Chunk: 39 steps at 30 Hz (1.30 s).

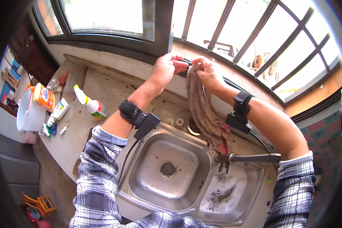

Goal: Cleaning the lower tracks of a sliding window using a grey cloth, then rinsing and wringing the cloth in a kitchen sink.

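At the window sill, my right hand (208, 72) pinches the top end of a grey-brown towel (201, 99). The towel hangs down behind the sink, and its lower end bunches by the faucet (223, 162). Just left of the towel's top is my left hand (169, 68), fingers bent beside the black window track (185, 60). Whether those fingers grip the track or a bit of cloth cannot be made out. Below lies a stainless double sink (165, 171). Its large left bowl shows its drain, and the small right bowl (225, 196) holds sudsy water.
Dark bars (221, 24) cross the window opening, beside a framed glass pane (108, 17). On the left counter are a white spray bottle (95, 107), a second bottle (58, 111), an orange-labelled jug (44, 97) and a white bucket (30, 114). An orange stool (42, 203) stands on the floor.
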Each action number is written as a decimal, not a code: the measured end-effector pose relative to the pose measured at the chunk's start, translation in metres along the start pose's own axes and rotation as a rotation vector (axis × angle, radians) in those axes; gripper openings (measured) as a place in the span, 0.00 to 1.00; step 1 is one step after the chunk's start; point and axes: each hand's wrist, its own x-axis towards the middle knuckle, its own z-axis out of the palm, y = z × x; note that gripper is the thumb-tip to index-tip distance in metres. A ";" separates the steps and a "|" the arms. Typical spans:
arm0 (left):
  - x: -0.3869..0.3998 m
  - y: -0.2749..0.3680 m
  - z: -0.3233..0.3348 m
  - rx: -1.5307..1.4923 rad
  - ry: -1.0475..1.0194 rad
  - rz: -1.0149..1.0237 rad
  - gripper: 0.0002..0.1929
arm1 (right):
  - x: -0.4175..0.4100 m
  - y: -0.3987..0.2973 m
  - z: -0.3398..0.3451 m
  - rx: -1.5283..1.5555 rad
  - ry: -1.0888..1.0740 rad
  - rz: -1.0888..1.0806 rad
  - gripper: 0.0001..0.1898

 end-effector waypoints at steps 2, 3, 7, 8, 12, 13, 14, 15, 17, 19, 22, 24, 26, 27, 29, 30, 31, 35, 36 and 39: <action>-0.010 0.012 -0.004 -0.337 0.018 -0.227 0.17 | 0.005 0.004 -0.006 0.024 -0.027 0.058 0.18; -0.013 0.013 -0.009 -0.362 0.025 -0.227 0.16 | 0.010 -0.002 -0.012 0.066 -0.073 0.101 0.18; -0.020 0.015 -0.021 -0.323 -0.072 -0.155 0.17 | 0.004 -0.028 -0.048 0.391 -0.231 0.149 0.13; -0.023 0.017 -0.025 -0.274 -0.118 -0.121 0.19 | -0.002 -0.042 -0.051 0.414 -0.228 0.191 0.12; -0.025 0.030 -0.006 -0.249 -0.436 0.098 0.35 | -0.014 -0.075 -0.082 0.351 -0.573 0.093 0.12; -0.026 0.028 0.000 -0.256 -0.535 0.099 0.35 | -0.019 -0.085 -0.088 0.365 -0.603 0.074 0.12; -0.025 0.025 0.008 -0.262 -0.632 0.101 0.36 | -0.025 -0.096 -0.093 0.379 -0.634 0.055 0.12; -0.026 0.024 0.012 -0.260 -0.726 0.104 0.36 | -0.029 -0.103 -0.095 0.398 -0.666 0.028 0.13; -0.025 0.005 0.017 -0.157 -0.700 0.061 0.23 | -0.035 -0.105 -0.106 0.273 -0.654 0.031 0.19; -0.037 0.005 0.013 -0.002 -0.644 -0.002 0.13 | -0.041 -0.105 -0.121 -0.053 -0.670 0.097 0.24; -0.038 0.008 -0.003 0.090 -0.485 0.075 0.08 | -0.055 -0.099 -0.119 -0.702 -0.756 0.070 0.19; -0.039 0.014 -0.011 0.332 -0.297 0.245 0.07 | -0.063 -0.090 -0.115 -0.901 -0.605 -0.005 0.13; -0.037 0.024 -0.008 0.851 -0.114 0.404 0.08 | -0.068 -0.053 -0.113 -0.857 -0.356 -0.155 0.09; -0.035 0.028 -0.009 1.115 -0.007 0.477 0.08 | -0.064 -0.052 -0.109 -0.839 -0.290 -0.094 0.08; -0.028 0.030 -0.012 1.030 0.264 0.377 0.06 | -0.048 -0.059 -0.087 -0.794 -0.151 0.025 0.07; -0.024 0.027 -0.017 0.935 0.384 0.396 0.05 | -0.043 -0.077 -0.078 -0.844 -0.137 0.024 0.08; -0.020 0.027 -0.013 0.824 0.495 0.415 0.04 | -0.035 -0.067 -0.075 -0.820 -0.029 0.042 0.08; 0.008 -0.002 -0.011 0.900 0.550 0.641 0.06 | -0.013 -0.032 -0.046 -0.597 0.250 0.032 0.09; 0.017 -0.024 -0.010 1.047 0.439 0.677 0.07 | -0.015 -0.018 -0.043 -0.489 0.270 0.039 0.09; 0.011 -0.039 -0.002 1.145 0.338 0.961 0.10 | -0.032 0.004 -0.024 -0.440 0.361 -0.028 0.16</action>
